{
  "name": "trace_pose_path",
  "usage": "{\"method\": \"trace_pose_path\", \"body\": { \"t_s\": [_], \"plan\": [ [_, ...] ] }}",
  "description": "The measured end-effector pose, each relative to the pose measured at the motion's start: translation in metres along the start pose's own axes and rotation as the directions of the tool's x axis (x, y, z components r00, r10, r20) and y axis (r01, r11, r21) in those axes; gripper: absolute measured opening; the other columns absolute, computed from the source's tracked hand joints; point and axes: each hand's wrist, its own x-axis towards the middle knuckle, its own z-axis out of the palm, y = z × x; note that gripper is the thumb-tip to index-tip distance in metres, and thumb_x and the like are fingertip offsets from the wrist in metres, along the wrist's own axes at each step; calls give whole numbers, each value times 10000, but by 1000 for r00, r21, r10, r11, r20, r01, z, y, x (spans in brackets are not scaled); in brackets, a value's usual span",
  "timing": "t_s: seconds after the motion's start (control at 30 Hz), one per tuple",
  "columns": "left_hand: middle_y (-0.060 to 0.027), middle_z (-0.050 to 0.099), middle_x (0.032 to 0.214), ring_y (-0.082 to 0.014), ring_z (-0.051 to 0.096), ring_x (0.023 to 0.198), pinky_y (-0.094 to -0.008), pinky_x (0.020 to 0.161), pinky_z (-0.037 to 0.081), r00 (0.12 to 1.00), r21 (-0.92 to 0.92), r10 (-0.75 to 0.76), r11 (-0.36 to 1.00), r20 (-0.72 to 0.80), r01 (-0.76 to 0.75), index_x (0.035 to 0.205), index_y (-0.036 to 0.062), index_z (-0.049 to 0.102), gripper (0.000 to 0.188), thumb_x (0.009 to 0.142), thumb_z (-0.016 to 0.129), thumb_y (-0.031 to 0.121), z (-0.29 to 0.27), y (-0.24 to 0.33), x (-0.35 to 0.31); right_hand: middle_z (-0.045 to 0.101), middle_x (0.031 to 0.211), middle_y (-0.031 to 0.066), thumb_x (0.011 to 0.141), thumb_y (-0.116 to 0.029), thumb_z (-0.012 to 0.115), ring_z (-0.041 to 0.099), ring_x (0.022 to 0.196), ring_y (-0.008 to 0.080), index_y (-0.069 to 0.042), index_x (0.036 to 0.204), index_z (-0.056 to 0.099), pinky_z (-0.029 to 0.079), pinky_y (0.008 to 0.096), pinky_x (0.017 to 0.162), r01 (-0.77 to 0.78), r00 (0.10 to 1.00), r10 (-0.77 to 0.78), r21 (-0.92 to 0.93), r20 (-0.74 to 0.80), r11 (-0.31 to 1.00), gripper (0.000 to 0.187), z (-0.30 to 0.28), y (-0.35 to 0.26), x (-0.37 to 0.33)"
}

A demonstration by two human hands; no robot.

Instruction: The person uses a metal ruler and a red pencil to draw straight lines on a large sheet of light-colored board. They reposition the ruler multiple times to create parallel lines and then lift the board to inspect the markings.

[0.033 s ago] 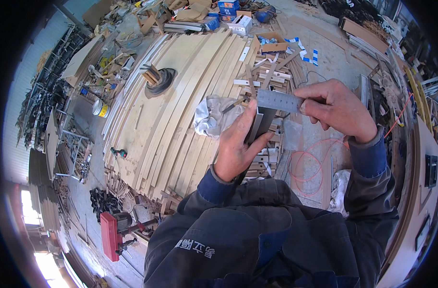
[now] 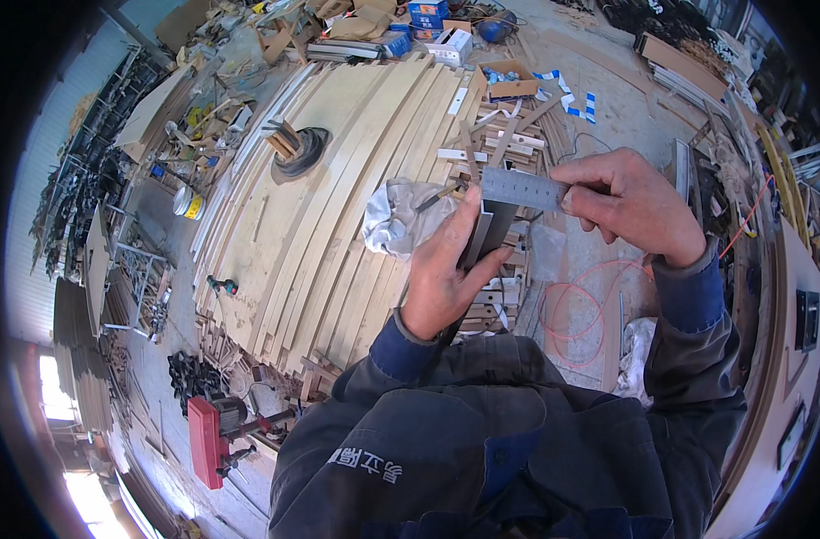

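My left hand point(image 2: 439, 278) is wrapped around a dark grey flat-sided bar point(image 2: 496, 230), thumb on its near side and fingers along its left side. The bar runs back toward my body, where its lower part is hidden. A short steel ruler point(image 2: 524, 189) lies across the bar's far end. My right hand point(image 2: 633, 202) pinches the ruler's right end between thumb and fingers. Beside my left fingertips is a thin pencil-like stick point(image 2: 437, 198); whether those fingers hold it I cannot tell. Behind that hand a crumpled white cloth or bag point(image 2: 396, 217) rests on the boards.
A broad stack of pale wooden strips point(image 2: 338, 180) spreads to the left, bearing a dark coil point(image 2: 313, 154) and a small power drill point(image 2: 221, 286). Beyond stands a cardboard box point(image 2: 509, 83). An orange hose point(image 2: 554, 310) loops on the floor; a red machine point(image 2: 208, 440) is lower left.
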Motion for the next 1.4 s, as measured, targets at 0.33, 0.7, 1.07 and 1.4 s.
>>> {"method": "trace_pose_path", "body": {
  "t_s": [0.33,0.7,1.07,1.4],
  "plan": [
    [-228,668,1248,-226,674,1108,-329,940,526,1000,-3,-13,1000,8,13,1523,-25,376,900,775,864,83,0,-2,0,580,635,1,903,-112,621,484,505,58,-23,1151,742,412,252,461,-1,1000,1,-9,4,1000,290,1,0,3],
    [-281,646,1222,-364,696,1055,-380,858,555,1000,-51,-7,999,9,7,1538,44,378,876,784,821,-3,4,-5,5,608,648,18,906,-121,619,508,494,67,-28,1147,746,427,251,458,19,1000,-19,-7,9,1000,288,-3,11,10],
    [-284,648,1218,-362,700,1048,-378,863,554,1000,-23,-5,1000,-8,5,1526,38,397,859,783,827,14,4,-9,6,608,651,14,910,-130,618,517,510,62,-31,1155,743,431,247,462,21,1000,-21,7,21,1000,292,-3,13,17],
    [-263,666,1168,-332,705,1018,-365,854,551,998,-34,-57,998,10,57,1527,33,397,856,787,825,21,5,-7,4,619,658,23,914,-143,622,533,515,64,-33,1154,746,438,249,452,19,1000,-19,-12,24,1000,291,-4,13,14]
  ]
}}
